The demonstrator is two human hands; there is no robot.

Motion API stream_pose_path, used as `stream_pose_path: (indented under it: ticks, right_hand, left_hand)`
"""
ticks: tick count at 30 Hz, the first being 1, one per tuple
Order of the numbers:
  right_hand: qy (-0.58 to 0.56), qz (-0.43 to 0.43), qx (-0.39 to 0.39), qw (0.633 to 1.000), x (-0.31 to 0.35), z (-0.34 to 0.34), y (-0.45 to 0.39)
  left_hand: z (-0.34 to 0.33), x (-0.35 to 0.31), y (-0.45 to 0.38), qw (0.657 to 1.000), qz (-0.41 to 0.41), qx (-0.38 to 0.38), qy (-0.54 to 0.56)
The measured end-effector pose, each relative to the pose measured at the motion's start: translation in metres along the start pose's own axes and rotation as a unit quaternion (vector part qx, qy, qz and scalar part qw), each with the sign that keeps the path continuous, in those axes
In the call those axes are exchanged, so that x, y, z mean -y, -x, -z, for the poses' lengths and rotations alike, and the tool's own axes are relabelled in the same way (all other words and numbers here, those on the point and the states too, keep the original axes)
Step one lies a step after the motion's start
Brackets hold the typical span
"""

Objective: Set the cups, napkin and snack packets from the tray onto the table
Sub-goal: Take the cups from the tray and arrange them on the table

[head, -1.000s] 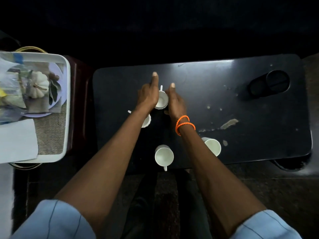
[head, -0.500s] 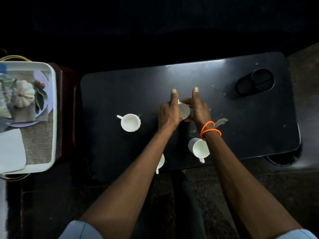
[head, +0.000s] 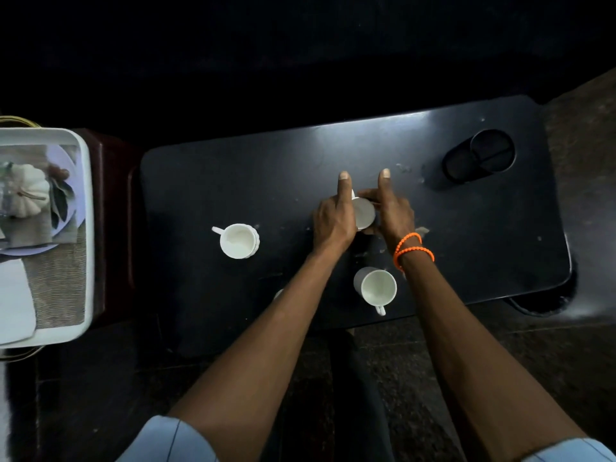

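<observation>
Cup point(head: 364, 213), smooth white, clasped between both hands' fingers point(head: 343, 188).

The far-left stretch of the counter point(head: 206, 181) lies bare, and so does the right end below the sunken holder point(head: 478, 156) (a shallow recess, not a raised block). Along the middle, 3 white cups crowd the way: the left cup point(head: 239, 241), the near cup point(head: 377, 287) by the front edge, and the middle cup point(head: 364, 213) boxed in between the left hand point(head: 333, 218) and right hand point(head: 391, 213). Both forearms bar the front centre. The tray point(head: 87, 181) sits off the left end, apart from the counter.
</observation>
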State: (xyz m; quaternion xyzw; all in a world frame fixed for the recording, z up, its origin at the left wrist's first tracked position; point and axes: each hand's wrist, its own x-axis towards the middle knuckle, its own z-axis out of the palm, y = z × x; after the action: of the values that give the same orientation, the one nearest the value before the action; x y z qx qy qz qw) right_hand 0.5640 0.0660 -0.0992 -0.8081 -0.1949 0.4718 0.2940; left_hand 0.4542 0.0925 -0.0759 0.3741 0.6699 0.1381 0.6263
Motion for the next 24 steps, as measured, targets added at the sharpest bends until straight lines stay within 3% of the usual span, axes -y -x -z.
stream_pose_path:
  ticks: [4,7,9,12,15,18,21,24]
  right_hand:
    - [0.069,0.047,-0.051,0.995,0.002,-0.002,0.003]
    - [0.072,0.153,-0.159,0.973,0.008,-0.01,0.01]
    - [0.07,0.227,-0.174,0.956,0.013,-0.022,0.019]
    - [0.061,0.27,-0.105,0.955,0.016,-0.059,0.034]
    - [0.07,0.259,0.044,0.962,0.02,-0.102,0.05]
    - [0.118,0.203,0.157,0.959,0.019,-0.137,0.056]
    - [0.092,0.09,0.21,0.969,0.016,-0.159,0.058]
    - [0.043,0.017,0.213,0.976,0.018,-0.17,0.059]
  left_hand:
    - [0.01,0.009,0.005,0.998,-0.05,-0.023,-0.026]
    - [0.036,0.02,0.016,0.987,-0.104,-0.119,-0.018]
    - [0.061,0.029,0.023,0.97,-0.132,-0.203,0.033]
    - [0.1,0.05,0.028,0.922,-0.15,-0.356,0.02]
    - [0.133,0.068,0.022,0.893,-0.008,-0.449,0.016]
    - [0.15,0.076,0.01,0.904,0.164,-0.368,0.139]
    - [0.153,0.075,0.006,0.918,0.173,-0.267,0.237]
    - [0.153,0.072,0.004,0.935,0.155,-0.247,0.202]
